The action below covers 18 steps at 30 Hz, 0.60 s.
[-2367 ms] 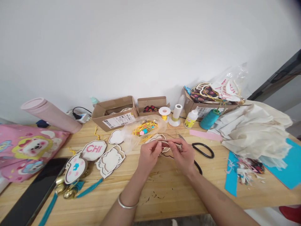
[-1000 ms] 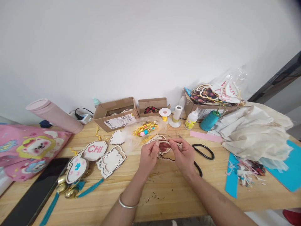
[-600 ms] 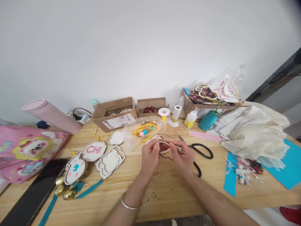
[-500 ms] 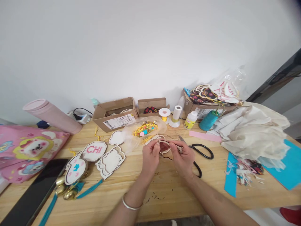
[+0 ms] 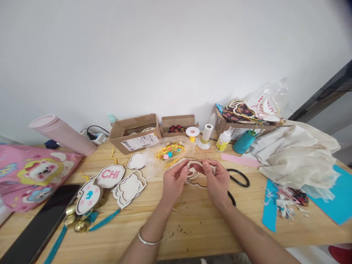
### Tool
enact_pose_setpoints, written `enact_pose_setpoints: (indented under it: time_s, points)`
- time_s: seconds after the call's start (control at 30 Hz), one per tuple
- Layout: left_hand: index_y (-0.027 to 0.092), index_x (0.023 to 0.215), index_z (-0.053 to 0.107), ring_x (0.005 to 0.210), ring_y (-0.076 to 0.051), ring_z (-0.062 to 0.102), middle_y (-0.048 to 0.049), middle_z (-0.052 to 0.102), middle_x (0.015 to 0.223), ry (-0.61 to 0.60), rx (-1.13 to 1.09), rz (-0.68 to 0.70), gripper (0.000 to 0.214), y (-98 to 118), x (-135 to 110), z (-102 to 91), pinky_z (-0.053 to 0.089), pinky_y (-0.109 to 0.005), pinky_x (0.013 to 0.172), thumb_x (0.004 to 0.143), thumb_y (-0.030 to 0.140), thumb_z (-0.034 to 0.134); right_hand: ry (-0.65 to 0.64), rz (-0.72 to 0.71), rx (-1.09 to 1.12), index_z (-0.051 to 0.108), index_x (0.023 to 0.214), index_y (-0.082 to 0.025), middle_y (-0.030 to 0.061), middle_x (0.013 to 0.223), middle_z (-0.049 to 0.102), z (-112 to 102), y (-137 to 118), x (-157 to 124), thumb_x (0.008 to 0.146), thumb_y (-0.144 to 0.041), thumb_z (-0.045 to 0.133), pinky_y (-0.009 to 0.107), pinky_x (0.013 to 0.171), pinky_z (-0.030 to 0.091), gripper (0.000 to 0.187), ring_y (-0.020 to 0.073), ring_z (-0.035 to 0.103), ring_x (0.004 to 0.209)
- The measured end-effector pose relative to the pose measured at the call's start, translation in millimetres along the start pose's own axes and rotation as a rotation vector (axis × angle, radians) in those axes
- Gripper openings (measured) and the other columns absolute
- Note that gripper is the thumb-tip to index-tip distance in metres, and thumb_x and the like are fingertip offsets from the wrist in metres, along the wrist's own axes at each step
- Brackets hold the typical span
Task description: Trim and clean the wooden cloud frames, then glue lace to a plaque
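Observation:
My left hand (image 5: 174,181) and my right hand (image 5: 217,179) are closed on opposite ends of a small pale wooden cutout frame (image 5: 195,162) with dark edges, held just above the table. Fingers hide much of its outline. Below it lies another pale wooden cutout (image 5: 195,181), partly covered by the hands. Black-handled scissors (image 5: 242,178) rest beside my right hand, which hides their blades. Left of my left hand, layered cloud-shaped wooden pieces (image 5: 131,189) lie flat, near a plaque with pink CHI lettering (image 5: 110,176).
A plastic bag of yellow cord (image 5: 170,151), thread spools (image 5: 205,136), a glue bottle (image 5: 223,141) and cardboard boxes (image 5: 137,132) stand behind. Crumpled cream fabric (image 5: 297,146) and blue sheets (image 5: 341,201) lie right. A phone-like black slab (image 5: 41,223) and pink bag (image 5: 38,172) lie left.
The wooden frame has turned in my fingers; its reddish inner area no longer shows, and its pale curved rim does. My left hand has shifted slightly left, and my right hand covers more of the scissors.

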<state>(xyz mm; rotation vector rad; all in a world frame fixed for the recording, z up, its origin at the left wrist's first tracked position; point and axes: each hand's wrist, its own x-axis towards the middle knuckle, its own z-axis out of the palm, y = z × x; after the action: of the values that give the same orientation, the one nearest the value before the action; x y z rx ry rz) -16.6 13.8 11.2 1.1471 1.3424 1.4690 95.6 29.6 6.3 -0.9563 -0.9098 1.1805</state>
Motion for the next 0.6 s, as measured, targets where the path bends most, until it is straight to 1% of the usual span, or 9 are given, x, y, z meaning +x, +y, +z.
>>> enact_pose_setpoints:
  time_s: [0.07, 0.13, 0.2, 0.3, 0.4, 0.47, 0.53, 0.6]
  points:
    - [0.016, 0.089, 0.068, 0.071, -0.016, 0.065, -0.0045, 0.070, 0.084, 0.055, 0.097, 0.054, 0.025, 2, 0, -1.1, 0.052, -0.027, 0.068, 0.072, 0.032, 0.058, -0.025, -0.050, -0.068, 0.061, 0.078, -0.017, 0.0032, 0.076, 0.069, -1, 0, -1, 0.073, -0.031, 0.061, 0.032, 0.065, 0.056, 0.015, 0.0182, 0.067, 0.068]
    - [0.017, 0.086, 0.069, 0.071, -0.016, 0.064, -0.0037, 0.071, 0.082, 0.081, 0.182, 0.110, 0.022, 3, 1, -2.0, 0.051, -0.026, 0.069, 0.073, 0.030, 0.058, -0.053, -0.106, -0.155, 0.063, 0.080, -0.018, 0.0034, 0.077, 0.069, -2, 1, -1, 0.074, -0.029, 0.060, 0.031, 0.065, 0.055, 0.013, 0.0185, 0.067, 0.070]
    - [0.017, 0.085, 0.068, 0.070, -0.015, 0.064, -0.0031, 0.071, 0.080, 0.073, 0.251, 0.136, 0.021, 4, 0, -2.4, 0.050, -0.025, 0.069, 0.074, 0.029, 0.056, -0.067, -0.139, -0.208, 0.063, 0.082, -0.019, 0.0030, 0.077, 0.070, -3, 3, -2, 0.075, -0.028, 0.059, 0.030, 0.066, 0.054, 0.012, 0.0182, 0.067, 0.072]
    - [0.015, 0.084, 0.068, 0.068, -0.014, 0.063, -0.0030, 0.070, 0.076, 0.037, 0.286, 0.126, 0.021, 2, 1, -1.5, 0.049, -0.025, 0.068, 0.076, 0.029, 0.054, -0.057, -0.143, -0.222, 0.063, 0.082, -0.020, 0.0028, 0.078, 0.070, -4, 4, -3, 0.075, -0.028, 0.059, 0.030, 0.066, 0.054, 0.012, 0.0178, 0.067, 0.071]
    - [0.014, 0.082, 0.066, 0.063, -0.014, 0.062, -0.0032, 0.069, 0.073, 0.040, 0.214, 0.070, 0.022, -2, 1, 1.0, 0.049, -0.025, 0.063, 0.076, 0.032, 0.053, -0.005, -0.130, -0.200, 0.062, 0.081, -0.019, 0.0037, 0.077, 0.069, -3, 3, -3, 0.074, -0.030, 0.059, 0.031, 0.066, 0.054, 0.013, 0.0182, 0.066, 0.070]
    - [0.014, 0.080, 0.065, 0.062, -0.014, 0.062, -0.0032, 0.069, 0.071, 0.066, 0.173, 0.044, 0.022, -2, 1, 2.1, 0.049, -0.025, 0.061, 0.076, 0.033, 0.053, 0.043, -0.095, -0.136, 0.062, 0.079, -0.018, 0.0033, 0.075, 0.069, -2, 1, -1, 0.073, -0.031, 0.060, 0.031, 0.065, 0.055, 0.015, 0.0179, 0.066, 0.068]
    - [0.014, 0.079, 0.063, 0.069, -0.016, 0.063, -0.0043, 0.069, 0.074, 0.098, 0.178, 0.088, 0.021, 1, -2, 1.6, 0.049, -0.026, 0.065, 0.077, 0.032, 0.051, 0.079, -0.046, -0.048, 0.061, 0.077, -0.017, 0.0021, 0.072, 0.069, -1, -2, 4, 0.072, -0.032, 0.062, 0.031, 0.065, 0.055, 0.016, 0.0174, 0.066, 0.066]
    - [0.015, 0.083, 0.060, 0.081, -0.017, 0.062, -0.0067, 0.068, 0.084, 0.094, 0.237, 0.192, 0.020, 7, -6, -0.7, 0.048, -0.029, 0.074, 0.081, 0.028, 0.045, 0.103, -0.002, 0.031, 0.060, 0.076, -0.017, 0.0013, 0.070, 0.069, -3, -6, 10, 0.070, -0.033, 0.063, 0.032, 0.066, 0.055, 0.017, 0.0171, 0.067, 0.066]
